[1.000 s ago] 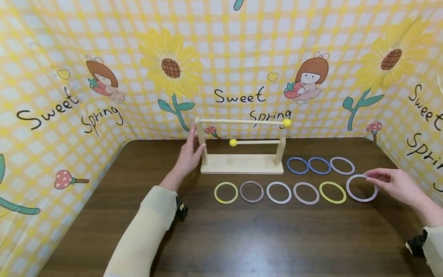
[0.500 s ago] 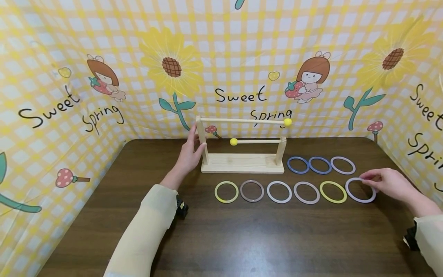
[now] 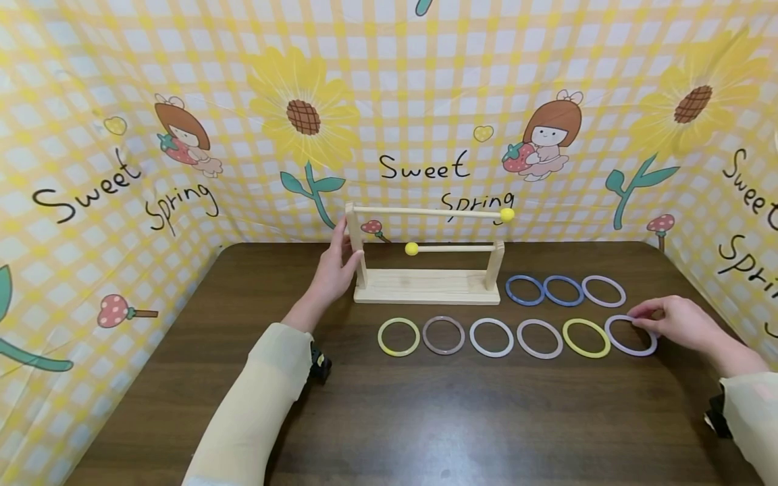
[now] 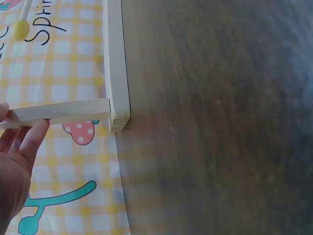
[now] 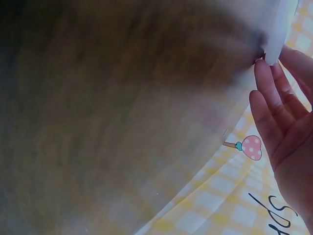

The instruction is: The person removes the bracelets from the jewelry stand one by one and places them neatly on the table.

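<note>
A wooden rack point(image 3: 425, 295) stands at the back of the table, with two horizontal rods tipped by yellow balls. My left hand point(image 3: 331, 270) grips its taller left post point(image 4: 73, 111), thumb on one side and fingers on the other. At the right, my right hand point(image 3: 687, 325) pinches the far right edge of a light purple ring point(image 3: 638, 353) between thumb and fingers. That ring lies at the right end of the front row, beside a yellow ring point(image 3: 588, 354). In the right wrist view, the pinched ring point(image 5: 277, 36) appears edge-on at the fingertips.
Several more rings lie in the front row, from a yellow-green ring point(image 3: 398, 354) rightward. Behind them, right of the rack, are two blue rings point(image 3: 526, 304) and a pale purple ring point(image 3: 608, 305). A checked cloth point(image 3: 425, 101) hangs around the dark table point(image 3: 437, 418).
My right hand has shifted slightly left with the light purple ring, which now lies closer to the yellow ring and lower. My left hand keeps its hold on the post.
</note>
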Demonstrator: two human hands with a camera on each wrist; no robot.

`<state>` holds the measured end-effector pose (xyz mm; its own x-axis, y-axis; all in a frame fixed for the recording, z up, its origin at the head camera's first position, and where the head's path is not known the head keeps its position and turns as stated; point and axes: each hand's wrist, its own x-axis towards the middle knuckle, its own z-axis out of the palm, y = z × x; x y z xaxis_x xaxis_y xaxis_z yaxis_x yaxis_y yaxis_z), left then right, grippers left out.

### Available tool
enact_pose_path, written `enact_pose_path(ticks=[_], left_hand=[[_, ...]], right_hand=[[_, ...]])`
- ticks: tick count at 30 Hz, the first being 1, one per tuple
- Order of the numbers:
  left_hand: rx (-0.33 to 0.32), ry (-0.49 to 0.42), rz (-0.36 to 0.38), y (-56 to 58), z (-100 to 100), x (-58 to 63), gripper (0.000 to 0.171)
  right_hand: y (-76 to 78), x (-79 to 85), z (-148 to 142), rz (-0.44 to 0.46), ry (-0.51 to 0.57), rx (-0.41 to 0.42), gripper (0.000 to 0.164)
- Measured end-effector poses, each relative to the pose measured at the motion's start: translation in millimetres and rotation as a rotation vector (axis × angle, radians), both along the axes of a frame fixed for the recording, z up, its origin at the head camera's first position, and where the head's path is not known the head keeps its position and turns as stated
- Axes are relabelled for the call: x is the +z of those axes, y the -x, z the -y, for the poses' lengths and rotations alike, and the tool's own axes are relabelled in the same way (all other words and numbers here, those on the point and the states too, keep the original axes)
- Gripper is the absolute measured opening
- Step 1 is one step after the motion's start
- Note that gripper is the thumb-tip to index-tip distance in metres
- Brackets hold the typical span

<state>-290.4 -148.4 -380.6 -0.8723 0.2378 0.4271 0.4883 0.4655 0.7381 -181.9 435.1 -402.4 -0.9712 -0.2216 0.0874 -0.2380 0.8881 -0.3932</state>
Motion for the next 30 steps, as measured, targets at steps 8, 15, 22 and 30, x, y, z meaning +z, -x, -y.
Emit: enact_pose_path(ticks=[8, 15, 22, 30], left_hand=[[0.004, 0.004, 0.006, -1.5, -1, -0.5, 0.072], [-0.002, 0.003, 0.016, -1.3, 0, -0.5, 0.073], [-0.006, -0.017, 0.057, -1.1, 3, -1.1, 0.074], [-0.017, -0.011, 0.103, 0.7, 8, 5.1, 0.077]], right_hand=[[-2.6, -0.8, -3, -0.016, 0.045, -0.015, 0.011], [-4.8, 14.4, 9, -0.087, 0.096, -0.042, 0.020], [0.4, 37.8, 35, -0.189, 0.149, 0.001, 0.018], [0.3, 63.8, 75, -0.172, 0.273, 0.022, 0.019]])
